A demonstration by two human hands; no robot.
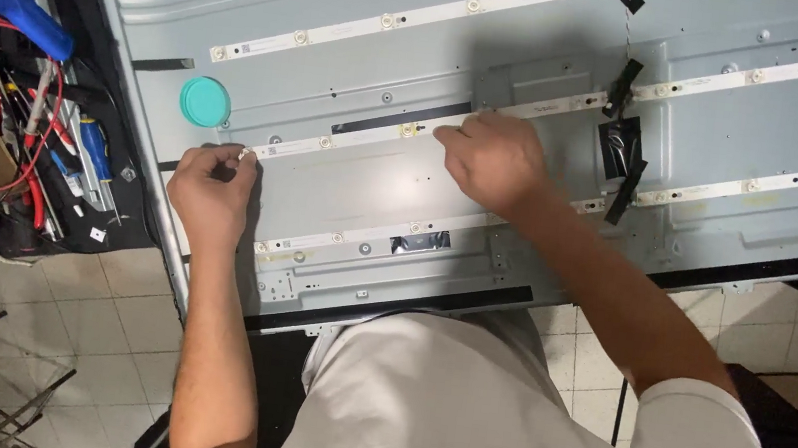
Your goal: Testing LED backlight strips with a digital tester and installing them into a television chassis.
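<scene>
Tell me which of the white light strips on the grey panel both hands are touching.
The middle strip, beside the teal round lid. The left hand pinches its near end and the right hand presses further along it. The other strips lie untouched above and below.

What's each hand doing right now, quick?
Left hand: closed, pinching the end of the white light strip.
Right hand: fingers curled, pressing on the same strip.
</scene>
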